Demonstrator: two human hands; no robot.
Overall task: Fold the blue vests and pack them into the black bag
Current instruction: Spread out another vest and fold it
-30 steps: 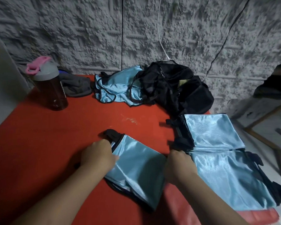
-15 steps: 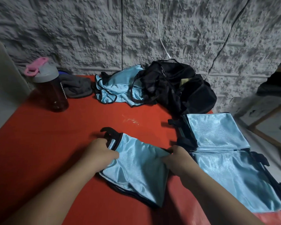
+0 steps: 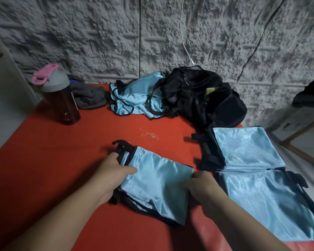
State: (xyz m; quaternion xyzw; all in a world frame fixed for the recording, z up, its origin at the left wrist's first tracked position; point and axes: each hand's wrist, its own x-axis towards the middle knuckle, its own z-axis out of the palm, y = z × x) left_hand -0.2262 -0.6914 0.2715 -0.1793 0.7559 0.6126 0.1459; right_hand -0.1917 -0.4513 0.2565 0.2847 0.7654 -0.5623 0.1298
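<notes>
A folded blue vest (image 3: 156,183) lies near the red table's (image 3: 49,169) front edge, its left side pinched by the left hand (image 3: 112,176) and its right edge by the right hand (image 3: 203,185). Folding appears nearly finished; next, it must join the folded stack (image 3: 246,151) or the black bag (image 3: 203,98) at the back edge.

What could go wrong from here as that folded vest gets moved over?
The folded vest is gripped only at its edges by the left hand and right hand; its slippery layers may slide apart when lifted. The folded stack overhangs the table's right edge and could slip off.
</notes>
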